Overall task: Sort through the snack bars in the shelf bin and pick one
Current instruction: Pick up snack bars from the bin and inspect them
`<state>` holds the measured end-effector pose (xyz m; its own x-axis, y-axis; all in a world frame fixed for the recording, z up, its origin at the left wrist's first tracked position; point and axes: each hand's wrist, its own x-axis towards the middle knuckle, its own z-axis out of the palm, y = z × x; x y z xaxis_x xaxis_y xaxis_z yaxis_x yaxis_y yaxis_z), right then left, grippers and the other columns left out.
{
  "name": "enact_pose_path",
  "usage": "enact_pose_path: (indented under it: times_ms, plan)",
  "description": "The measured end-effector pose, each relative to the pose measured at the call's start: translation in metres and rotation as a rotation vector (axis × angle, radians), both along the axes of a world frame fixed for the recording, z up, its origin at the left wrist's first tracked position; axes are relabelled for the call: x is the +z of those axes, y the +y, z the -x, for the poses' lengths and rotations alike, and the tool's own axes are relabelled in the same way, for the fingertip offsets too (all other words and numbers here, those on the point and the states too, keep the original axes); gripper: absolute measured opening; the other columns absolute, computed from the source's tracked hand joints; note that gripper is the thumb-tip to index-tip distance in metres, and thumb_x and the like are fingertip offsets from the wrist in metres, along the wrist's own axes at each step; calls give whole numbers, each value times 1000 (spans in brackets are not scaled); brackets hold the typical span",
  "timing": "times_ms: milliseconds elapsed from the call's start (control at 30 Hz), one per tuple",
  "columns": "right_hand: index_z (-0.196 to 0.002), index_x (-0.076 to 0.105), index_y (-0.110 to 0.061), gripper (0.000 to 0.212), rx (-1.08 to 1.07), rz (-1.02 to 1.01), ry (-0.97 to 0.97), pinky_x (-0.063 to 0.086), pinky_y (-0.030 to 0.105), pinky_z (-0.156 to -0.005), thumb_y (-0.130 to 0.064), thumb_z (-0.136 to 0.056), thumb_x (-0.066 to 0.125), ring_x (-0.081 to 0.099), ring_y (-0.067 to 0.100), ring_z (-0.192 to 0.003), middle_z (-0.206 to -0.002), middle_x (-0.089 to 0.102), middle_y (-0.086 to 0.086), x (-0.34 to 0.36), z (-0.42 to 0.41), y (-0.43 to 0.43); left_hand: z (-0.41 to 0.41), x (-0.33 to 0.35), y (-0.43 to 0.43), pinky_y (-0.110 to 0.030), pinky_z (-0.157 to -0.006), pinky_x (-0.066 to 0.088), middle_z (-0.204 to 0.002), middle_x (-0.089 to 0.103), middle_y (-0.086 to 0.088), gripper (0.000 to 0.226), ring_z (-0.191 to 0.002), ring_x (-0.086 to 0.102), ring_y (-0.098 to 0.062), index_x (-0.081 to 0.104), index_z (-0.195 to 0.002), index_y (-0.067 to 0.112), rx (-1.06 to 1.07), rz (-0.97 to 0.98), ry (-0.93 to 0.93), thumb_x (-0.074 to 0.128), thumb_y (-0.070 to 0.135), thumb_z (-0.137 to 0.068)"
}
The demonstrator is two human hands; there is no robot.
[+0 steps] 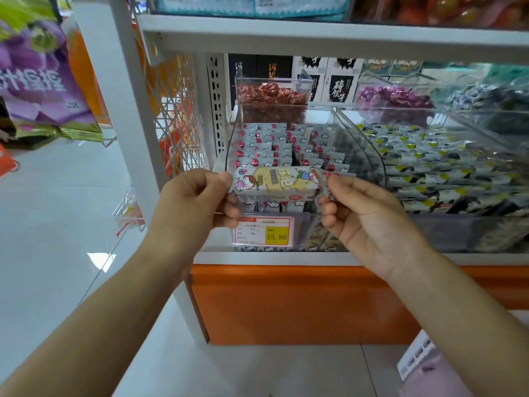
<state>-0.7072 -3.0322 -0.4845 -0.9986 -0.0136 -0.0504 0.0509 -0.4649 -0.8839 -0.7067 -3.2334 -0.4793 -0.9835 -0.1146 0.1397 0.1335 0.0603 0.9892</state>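
Shop: price tag, stocked shelves

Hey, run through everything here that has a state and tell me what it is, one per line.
Snack bar, wrapped, held level in the air.
Left hand, pinching the bar's left end.
Right hand, pinching the bar's right end.
Bin, open-topped, packed with bars.
Price tag, stuck on the bin front, reading 15.80.

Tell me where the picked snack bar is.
Head view, centre: the snack bar hangs between the left hand and right hand, each pinching one end, before the clear bin and above the price tag.
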Motion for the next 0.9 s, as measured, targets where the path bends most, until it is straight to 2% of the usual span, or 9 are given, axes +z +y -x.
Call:
enact_pose_path:
  times_ms: [133,333,400,500,567,633,700,833,900]
  plan:
    - [-82,65,-12,9,-115,-250,159,50,18,-50,-9,-87,59,62,9,-55,-62,65,-3,-7,1,0,-1,0,2,-16,-51,49,-55,61,2,26,-51,56,-6,59,-86,3,-73,-138,-38,45,22,-97]
    - [-85,63,-24,25,-270,-519,460,55,21,-60,0,-89,56,69,12,-67,-73,68,-7,-7,-1,-4,0,2,2,-18,-57,53,-72,70,-4,19,-63,66,-12,57,-87,7,-192,-329,-62,54,25,-88]
    - [-83,64,-24,23,-230,-485,437,56,23,-65,-3,-89,58,69,11,-72,-75,68,-8,-7,-1,-5,-1,2,1,-20,-60,54,-84,70,-10,29,-70,69,-17,59,-92,7,-192,-227,-40,59,33,-78]
    - [-77,69,-22,8,-106,-378,350,56,29,-65,-28,-82,65,67,13,-72,-80,68,-6,-7,-1,-6,-3,1,1,-21,-66,56,-93,68,-10,14,-79,70,-17,64,-94,16,-147,26,44,58,26,-85]
    - [-84,67,-16,23,-100,-408,341,56,27,-63,-37,-75,64,68,17,-75,-88,69,4,-6,-1,-5,-5,2,1,-19,-68,56,-98,67,-7,11,-81,70,-14,64,-97,20,-158,67,80,58,18,-87]
    - [-93,67,-17,24,-119,-500,382,55,23,-62,-34,-76,64,68,15,-81,-90,70,3,-6,-2,-6,-6,3,3,-16,-68,54,-99,68,-3,16,-83,70,-10,63,-99,21,-201,86,102,59,12,-86]
    - [-96,68,-22,14,-139,-622,445,55,20,-62,-25,-83,65,68,9,-82,-89,71,-4,-5,-3,-6,-8,3,6,-17,-70,54,-97,71,0,18,-88,69,-11,61,-99,22,-231,93,118,59,10,-86]
    - [-84,70,-24,10,-184,-753,514,50,14,-57,-21,-88,62,65,4,-65,-77,70,-9,-5,-4,-5,-6,4,3,-29,-77,57,-99,68,0,29,-92,67,-17,58,-108,29,-235,176,134,63,15,-83]
    - [-75,69,-19,16,-215,-784,513,45,13,-54,-21,-89,61,59,2,-60,-68,66,-4,-5,-2,-5,-7,4,2,-32,-80,57,-96,64,9,38,-92,64,-15,57,-113,35,-229,292,154,67,16,-81]
